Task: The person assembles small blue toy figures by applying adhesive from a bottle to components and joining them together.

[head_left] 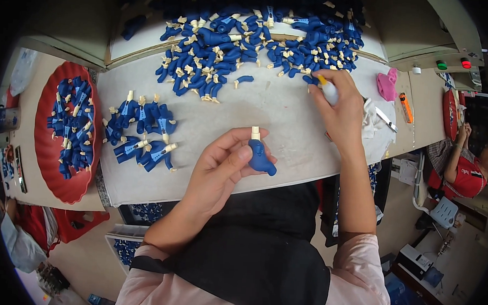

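Near the table's front edge, my left hand (213, 164) pinches a blue figurine body (261, 158) with a cream neck peg pointing away from me. Farther right, my right hand (346, 105) is wrapped round a small white squeeze bottle (329, 94) with a yellow tip. That tip lies close to blue arm pieces at the right side of a heap of figurine parts (210, 57); whether it touches one, I cannot tell. One loose blue arm (244, 80) with a cream hand rests in front of the heap. Several figurine bodies with arms (141, 114) lie to the left.
A red scalloped tray (45, 125) of blue figurines stands at the far left. To the right are a pink cloth (387, 85), an orange tool (406, 108) and a white rag (370, 121) beside a blade-like tool. Another person (466, 172) in red sits at the far right.
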Motion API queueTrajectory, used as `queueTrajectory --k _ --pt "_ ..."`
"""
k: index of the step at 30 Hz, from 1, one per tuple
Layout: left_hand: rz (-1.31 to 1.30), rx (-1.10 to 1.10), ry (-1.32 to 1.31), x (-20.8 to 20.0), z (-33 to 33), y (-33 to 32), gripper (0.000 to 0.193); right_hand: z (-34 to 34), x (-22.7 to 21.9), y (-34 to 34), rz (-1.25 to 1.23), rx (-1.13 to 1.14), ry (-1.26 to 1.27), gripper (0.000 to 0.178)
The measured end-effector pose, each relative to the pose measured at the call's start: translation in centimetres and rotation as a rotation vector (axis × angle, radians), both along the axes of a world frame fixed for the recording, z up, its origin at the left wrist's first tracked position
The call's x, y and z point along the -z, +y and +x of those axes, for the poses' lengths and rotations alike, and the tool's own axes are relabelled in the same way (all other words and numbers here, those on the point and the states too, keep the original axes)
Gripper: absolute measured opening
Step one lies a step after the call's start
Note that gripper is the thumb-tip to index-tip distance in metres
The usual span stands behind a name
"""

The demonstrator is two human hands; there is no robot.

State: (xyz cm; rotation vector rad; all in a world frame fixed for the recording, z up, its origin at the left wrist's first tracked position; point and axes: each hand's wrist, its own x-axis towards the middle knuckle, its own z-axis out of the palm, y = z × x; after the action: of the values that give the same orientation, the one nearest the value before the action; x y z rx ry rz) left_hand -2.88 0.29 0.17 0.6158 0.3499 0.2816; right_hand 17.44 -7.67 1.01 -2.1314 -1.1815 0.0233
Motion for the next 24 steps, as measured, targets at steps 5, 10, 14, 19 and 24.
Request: queueTrajectory --k 5,10,14,19,24 --pt "0.039 -0.036 0.030 0.1 -0.2 0.2 0.033 -0.4 -0.3 0.6 -0.163 0.009 -0.115 0.023" --pt "0.001 -0.031 0.035 0.1 -0.2 0.3 0.032 -1.7 -0.6 -0.5 -0.026 -0.011 0.021 0.019" --pt "-0.040 0.005 0.020 0.0 -0.1 0.3 0.029 -4.7 -3.0 -2.2 0.103 0.020 0.469 0.012" --pt "-0.100 0.022 -0.006 0.2 0.2 -0.3 0.024 -7.7 -3.4 -3.5 0.247 -0.043 0.829 0.012" --pt "-0.115 0.046 -0.034 0.1 0.3 -0.7 0.020 -8.7 -2.8 -3.6 0.359 -0.083 0.712 0.017"
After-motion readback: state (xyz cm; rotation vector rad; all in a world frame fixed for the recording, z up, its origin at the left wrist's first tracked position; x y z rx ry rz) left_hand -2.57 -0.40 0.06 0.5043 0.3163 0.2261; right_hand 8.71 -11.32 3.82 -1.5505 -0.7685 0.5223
